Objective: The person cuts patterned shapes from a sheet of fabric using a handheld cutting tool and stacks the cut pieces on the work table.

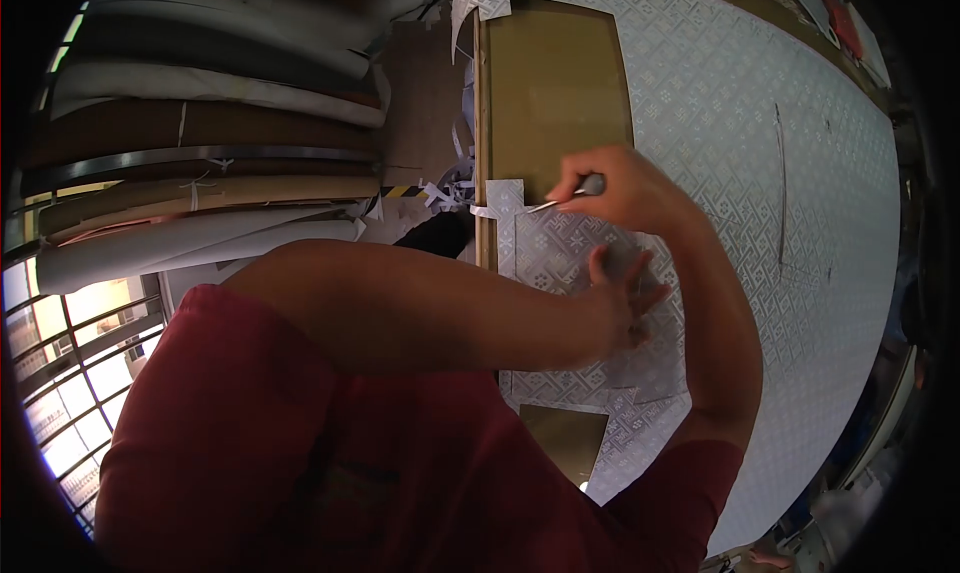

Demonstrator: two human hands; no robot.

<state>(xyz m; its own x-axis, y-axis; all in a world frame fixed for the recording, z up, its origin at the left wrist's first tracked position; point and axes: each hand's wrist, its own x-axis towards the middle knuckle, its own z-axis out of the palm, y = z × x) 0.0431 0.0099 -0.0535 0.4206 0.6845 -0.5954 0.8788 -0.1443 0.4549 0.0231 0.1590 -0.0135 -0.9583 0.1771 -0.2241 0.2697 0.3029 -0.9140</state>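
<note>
My right hand [620,188] is closed around a slim tool with a thin metal shaft and a dark rounded end [593,184]; its exact kind is unclear. The tool's tip points left, at or close to a narrow tab of the patterned sheet near the table edge. Below it, my left hand [625,308] has its fingers spread over the grey-white patterned sheet [560,258]. Slightly blurred, it seems to rest on a greyish, see-through piece [655,363]. Where the sheet is cut away, a brown board [555,83] shows.
Rolls of material [200,123] are stacked on a rack at the left. White scraps [435,195] hang by the wooden table edge [482,103]. A dark line or slit [781,183] runs along the sheet. A barred window [80,373] is at lower left.
</note>
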